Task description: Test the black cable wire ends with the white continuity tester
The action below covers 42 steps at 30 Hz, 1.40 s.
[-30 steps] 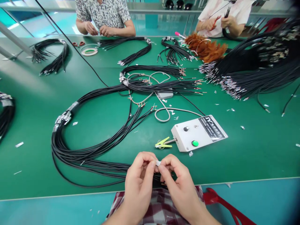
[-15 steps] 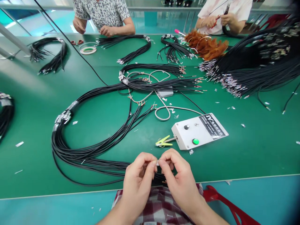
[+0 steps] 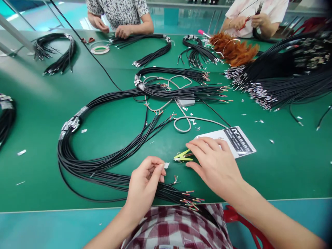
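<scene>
Between the thumb and fingers of my left hand is a small white strip. Below that hand runs a bundle of black cables, whose stripped ends show coloured wires near the table's front edge. My right hand is spread, thumb and fingers apart on either side of a yellow-green clip. I cannot tell whether the fingertips touch the clip. It sticks out from a white control box, partly covered by my right hand.
More cable bundles lie at the back, and a large pile of black cables at the right. A grey cord loops behind the box. White scraps dot the green table. Two people work across it, one holding red-handled cutters.
My hands, together half a second ago, have parted. The right one has moved up and right to the clip and opened; the left keeps its pinch, with the white strip now visible.
</scene>
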Motion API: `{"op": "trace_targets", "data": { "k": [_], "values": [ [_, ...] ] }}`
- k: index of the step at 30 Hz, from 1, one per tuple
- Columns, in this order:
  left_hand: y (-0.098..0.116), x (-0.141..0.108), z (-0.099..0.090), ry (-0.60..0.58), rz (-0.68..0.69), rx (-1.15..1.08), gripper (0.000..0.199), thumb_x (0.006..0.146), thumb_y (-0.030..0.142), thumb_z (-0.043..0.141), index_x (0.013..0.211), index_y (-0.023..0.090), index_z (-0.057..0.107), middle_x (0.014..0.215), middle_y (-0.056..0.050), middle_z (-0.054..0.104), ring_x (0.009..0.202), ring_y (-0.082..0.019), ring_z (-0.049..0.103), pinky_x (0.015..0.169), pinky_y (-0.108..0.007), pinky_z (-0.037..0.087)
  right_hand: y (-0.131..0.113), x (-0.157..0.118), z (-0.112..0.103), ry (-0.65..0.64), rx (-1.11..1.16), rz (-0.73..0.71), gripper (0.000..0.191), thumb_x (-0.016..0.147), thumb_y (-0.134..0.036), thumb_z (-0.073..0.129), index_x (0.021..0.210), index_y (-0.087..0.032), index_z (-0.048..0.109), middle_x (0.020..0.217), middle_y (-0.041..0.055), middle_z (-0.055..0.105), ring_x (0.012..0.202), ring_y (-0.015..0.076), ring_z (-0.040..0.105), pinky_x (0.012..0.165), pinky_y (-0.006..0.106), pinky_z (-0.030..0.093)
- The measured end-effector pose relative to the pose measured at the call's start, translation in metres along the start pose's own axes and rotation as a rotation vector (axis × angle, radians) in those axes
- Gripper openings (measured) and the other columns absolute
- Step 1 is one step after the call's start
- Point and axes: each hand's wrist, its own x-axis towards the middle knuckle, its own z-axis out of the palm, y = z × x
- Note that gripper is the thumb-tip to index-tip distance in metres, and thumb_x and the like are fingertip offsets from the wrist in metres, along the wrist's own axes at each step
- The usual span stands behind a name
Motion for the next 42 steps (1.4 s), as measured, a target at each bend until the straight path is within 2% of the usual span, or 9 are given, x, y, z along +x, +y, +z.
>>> {"op": "trace_targets", "data": {
  "k": [2, 4, 10, 17, 19, 23, 29, 35, 42],
  "values": [
    [0.002, 0.004, -0.001, -0.003, -0.014, -0.01, 0.009, 0.091, 0.022, 0.056, 0.083, 0.018, 0.059, 0.067, 0.003, 0.06, 0.058, -0.01, 0.056, 0.057, -0.021, 0.047, 0.003, 0.007, 0.004, -0.105, -0.089, -0.079, 0.018, 0.081, -0.016, 0.071, 0.098, -0.017, 0.066, 0.1, 0.006, 0.072, 0.099, 0.0254, 0.058, 0.081, 0.039, 0.034],
    [0.003, 0.008, 0.0, 0.002, -0.029, -0.027, 0.007, 0.089, 0.022, 0.059, 0.084, 0.017, 0.06, 0.067, 0.003, 0.061, 0.057, -0.01, 0.056, 0.057, -0.021, 0.047, 0.003, 0.011, 0.008, -0.15, -0.125, -0.125, 0.011, 0.08, -0.01, 0.069, 0.088, -0.017, 0.067, 0.09, 0.0042, 0.071, 0.092, 0.0233, 0.058, 0.08, 0.038, 0.032],
    [0.002, 0.015, 0.001, -0.044, 0.001, 0.028, 0.006, 0.086, 0.022, 0.062, 0.083, 0.017, 0.061, 0.066, 0.003, 0.06, 0.058, -0.011, 0.056, 0.056, -0.022, 0.047, 0.007, 0.016, 0.014, -0.138, -0.107, -0.189, 0.013, 0.08, -0.007, 0.064, 0.073, -0.018, 0.065, 0.073, 0.0019, 0.066, 0.081, 0.0207, 0.054, 0.081, 0.036, 0.031],
    [0.001, 0.031, -0.001, -0.11, 0.34, 0.402, 0.008, 0.087, 0.015, 0.06, 0.08, 0.019, 0.062, 0.085, -0.002, 0.063, 0.078, -0.015, 0.059, 0.072, -0.026, 0.048, 0.01, 0.017, 0.012, -0.18, -0.066, -0.179, 0.012, 0.082, -0.008, 0.062, 0.076, -0.018, 0.065, 0.077, 0.003, 0.066, 0.084, 0.0213, 0.055, 0.082, 0.036, 0.03],
    [0.001, 0.034, 0.0, -0.138, 0.359, 0.438, 0.008, 0.088, 0.015, 0.058, 0.083, 0.02, 0.061, 0.087, -0.002, 0.065, 0.082, -0.016, 0.061, 0.076, -0.027, 0.049, 0.011, 0.017, 0.012, -0.182, -0.063, -0.179, 0.012, 0.082, -0.007, 0.061, 0.078, -0.018, 0.065, 0.078, 0.0035, 0.066, 0.085, 0.0216, 0.055, 0.083, 0.037, 0.03],
    [-0.003, 0.034, 0.001, -0.172, 0.367, 0.526, 0.01, 0.09, 0.015, 0.054, 0.086, 0.021, 0.061, 0.079, 0.0, 0.067, 0.072, -0.015, 0.062, 0.071, -0.025, 0.05, 0.012, 0.016, 0.013, -0.175, -0.056, -0.176, 0.011, 0.082, -0.008, 0.061, 0.078, -0.018, 0.065, 0.079, 0.0042, 0.067, 0.086, 0.0222, 0.054, 0.084, 0.038, 0.029],
    [-0.01, 0.035, 0.0, -0.215, 0.553, 0.656, 0.014, 0.093, 0.011, 0.049, 0.093, 0.02, 0.06, 0.089, -0.004, 0.068, 0.083, -0.017, 0.064, 0.078, -0.027, 0.05, 0.013, 0.014, 0.013, -0.176, -0.057, -0.174, 0.012, 0.084, -0.009, 0.059, 0.079, -0.018, 0.064, 0.082, 0.0051, 0.068, 0.088, 0.0228, 0.055, 0.084, 0.04, 0.028],
    [-0.009, 0.038, -0.001, -0.252, 0.659, 0.726, 0.014, 0.093, 0.01, 0.05, 0.1, 0.018, 0.059, 0.093, -0.006, 0.069, 0.088, -0.018, 0.065, 0.08, -0.028, 0.051, 0.014, 0.014, 0.014, -0.172, -0.073, -0.193, 0.01, 0.084, -0.011, 0.058, 0.079, -0.018, 0.062, 0.082, 0.0054, 0.066, 0.087, 0.0233, 0.054, 0.086, 0.041, 0.027],
    [-0.007, 0.04, -0.004, -0.309, 0.665, 0.779, 0.02, 0.092, 0.01, 0.049, 0.11, 0.018, 0.056, 0.091, -0.005, 0.067, 0.083, -0.018, 0.064, 0.077, -0.028, 0.05, 0.016, 0.013, 0.017, -0.15, -0.075, -0.199, 0.01, 0.086, -0.013, 0.057, 0.079, -0.018, 0.062, 0.08, 0.0057, 0.065, 0.086, 0.0232, 0.053, 0.087, 0.042, 0.028]
  ]
}}
